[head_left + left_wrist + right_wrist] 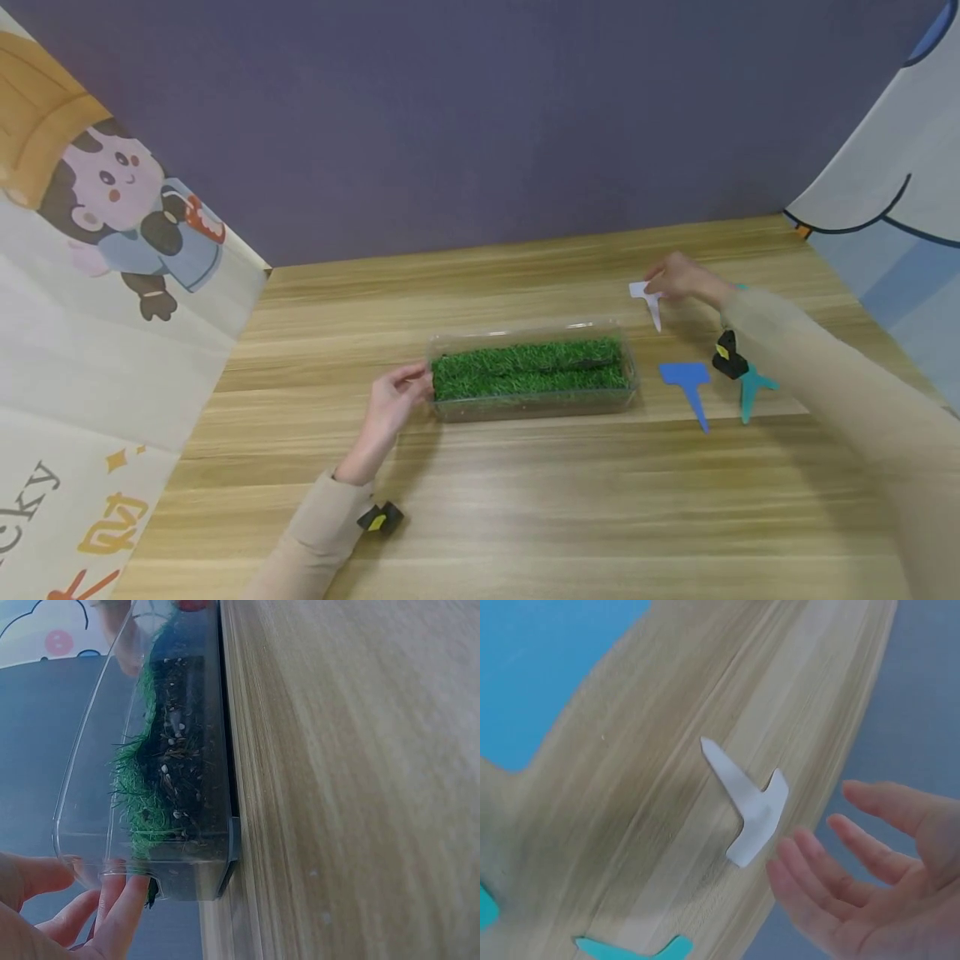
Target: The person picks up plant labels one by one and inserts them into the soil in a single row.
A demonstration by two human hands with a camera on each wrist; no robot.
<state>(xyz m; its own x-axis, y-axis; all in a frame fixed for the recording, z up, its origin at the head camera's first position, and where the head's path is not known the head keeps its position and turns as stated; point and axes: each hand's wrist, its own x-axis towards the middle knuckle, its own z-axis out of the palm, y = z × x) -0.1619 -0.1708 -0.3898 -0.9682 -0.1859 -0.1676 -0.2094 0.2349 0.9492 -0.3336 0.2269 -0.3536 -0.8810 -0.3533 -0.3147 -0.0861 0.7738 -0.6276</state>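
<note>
Right hand (678, 277), fingers parted, beside white tag (652, 305) — stem pointing nearward; left hand (392, 403), fingers straight, touches the box (532, 409).

"Where does room lie around the transparent plastic box (532, 411) of green grass (525, 363)?"

"Broad bare wood-grain tabletop (525, 508) spreads at its 6 o'clock; at 12, a narrower strip separates it from an upright blue-purple panel (480, 125), the barrier behind."

"And the obstacles?"

"A left hand (393, 402) touches the 9 o'clock end. At 3, bare wood parts the box from a flat blue T-shaped marker (686, 377), with a beige right sleeve (832, 367) slanting past beyond. At 2, the right hand (681, 279) obstructs, just beside a white T-shaped marker (652, 305)."
</note>
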